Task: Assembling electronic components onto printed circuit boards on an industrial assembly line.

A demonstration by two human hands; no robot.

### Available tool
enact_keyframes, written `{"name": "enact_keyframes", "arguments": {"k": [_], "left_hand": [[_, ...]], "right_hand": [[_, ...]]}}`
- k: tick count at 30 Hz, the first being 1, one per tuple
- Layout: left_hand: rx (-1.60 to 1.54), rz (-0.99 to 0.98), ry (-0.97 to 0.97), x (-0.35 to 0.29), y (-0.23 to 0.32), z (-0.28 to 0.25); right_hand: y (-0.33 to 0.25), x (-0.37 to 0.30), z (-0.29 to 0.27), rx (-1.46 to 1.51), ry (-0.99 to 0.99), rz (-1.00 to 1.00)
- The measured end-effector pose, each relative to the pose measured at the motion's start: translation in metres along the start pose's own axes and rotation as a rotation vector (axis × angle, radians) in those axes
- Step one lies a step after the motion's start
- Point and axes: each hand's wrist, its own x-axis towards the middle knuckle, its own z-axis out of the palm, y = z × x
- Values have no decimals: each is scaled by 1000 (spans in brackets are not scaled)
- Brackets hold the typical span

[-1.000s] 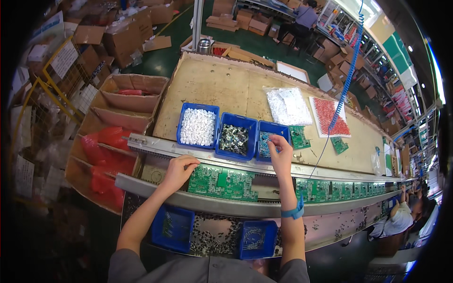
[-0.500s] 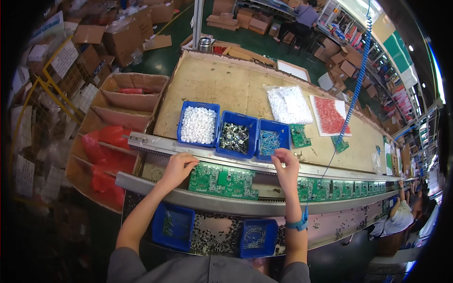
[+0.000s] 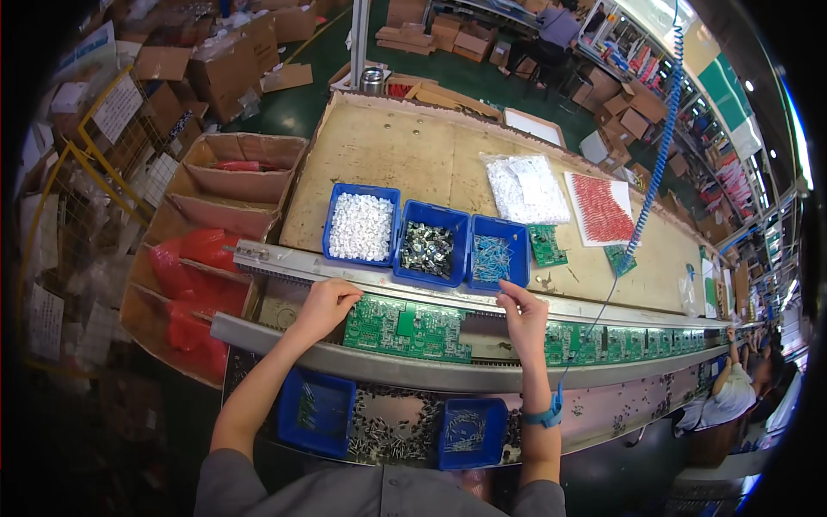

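Note:
My left hand (image 3: 326,308) is closed in a pinch at the far left corner of a green circuit board (image 3: 431,331); whatever lies between its fingertips is too small to make out. That board lies flat in the metal conveyor rail. To its right, above a gap in the rail, my right hand (image 3: 524,319) is also pinched, and what it holds cannot be made out. Just beyond its fingertips is a blue bin of thin blue-bodied parts (image 3: 491,257). A blue wrist strap (image 3: 546,414) circles my right forearm.
Beyond the rail stand a bin of white parts (image 3: 362,226) and a bin of dark metallic parts (image 3: 425,248). A coiled blue cord (image 3: 659,155) hangs at right. More boards (image 3: 603,346) line the rail. Nearer me are two blue bins (image 3: 317,412) and loose parts.
My right hand has drawn slightly back toward me from the bin of blue-bodied parts, its fingertips coming lower. My left hand stays at the board's corner.

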Motion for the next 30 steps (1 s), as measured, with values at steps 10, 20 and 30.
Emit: {"name": "enact_keyframes", "arguments": {"k": [10,20,30], "left_hand": [[144,81,-92,11,-3,-2],[397,-41,-186,19,19,4],[245,176,-584,-51,74,17]], "right_hand": [[-9,-11,21,150,-172,81],[5,-13,77,-80,-300,-241],[8,-12,80,-121,-299,-283]]}}
